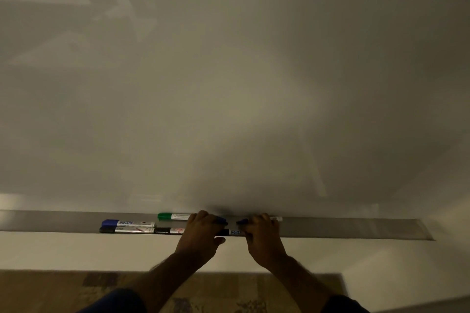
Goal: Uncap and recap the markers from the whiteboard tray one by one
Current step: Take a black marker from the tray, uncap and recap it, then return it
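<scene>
My knees, dark cloth at the bottom edge, and the patterned carpet (229,290) lie closest, and from there my forearms run up to the whiteboard tray (356,230). My left hand (201,232) is curled round a blue cap (221,220) and my right hand (262,232) is curled round the barrel of the blue marker (276,218), whose white tail pokes out past my knuckles. Cap and marker are apart, with a small gap of tray showing between their dark blue ends, so I judge this one is open; whether I am drawing it off or bringing it back on I cannot tell. Both are held just above the tray, in front of the whiteboard (229,84). Under my hands a black marker (232,232) lies along the tray's front edge. To the left lie a green marker (173,216) at the back, a second blue marker (127,223), a second black marker (127,230) in front of it, and one more, its label reddish, (169,230) running under my left hand. All of those seem capped and lying down, so nothing shows which have had their turn; I would guess several remain. The light is dim, my fingers hide the tip and most of the barrel, and the labels are too small to read.
</scene>
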`<state>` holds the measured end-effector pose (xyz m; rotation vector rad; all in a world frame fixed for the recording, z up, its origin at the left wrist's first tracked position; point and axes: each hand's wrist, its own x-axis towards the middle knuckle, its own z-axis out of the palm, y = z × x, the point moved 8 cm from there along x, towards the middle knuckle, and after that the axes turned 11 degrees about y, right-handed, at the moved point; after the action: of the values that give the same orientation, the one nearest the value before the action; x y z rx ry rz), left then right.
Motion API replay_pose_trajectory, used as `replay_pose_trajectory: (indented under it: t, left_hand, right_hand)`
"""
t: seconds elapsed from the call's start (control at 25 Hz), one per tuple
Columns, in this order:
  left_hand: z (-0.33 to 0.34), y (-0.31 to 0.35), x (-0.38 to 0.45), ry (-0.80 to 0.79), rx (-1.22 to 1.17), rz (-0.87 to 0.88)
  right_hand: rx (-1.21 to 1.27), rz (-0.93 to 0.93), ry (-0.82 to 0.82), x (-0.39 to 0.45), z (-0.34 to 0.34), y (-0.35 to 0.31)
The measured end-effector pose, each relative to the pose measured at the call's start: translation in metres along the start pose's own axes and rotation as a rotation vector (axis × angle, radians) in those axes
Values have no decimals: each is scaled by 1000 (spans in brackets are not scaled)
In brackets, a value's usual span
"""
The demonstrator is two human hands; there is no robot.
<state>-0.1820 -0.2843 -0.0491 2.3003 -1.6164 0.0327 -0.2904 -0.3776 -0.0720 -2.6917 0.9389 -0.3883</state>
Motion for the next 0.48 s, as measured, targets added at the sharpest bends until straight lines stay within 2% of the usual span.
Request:
replay_pose_trajectory:
  t: [0.16,0.48]
  left_hand:
    - [-14,-6,4,92,-8,14]
    - [1,-15,18,-49,85,-38]
  right_hand:
    - [14,-5,-1,1,4,-3]
    - [58,-26,59,3,-6,-5]
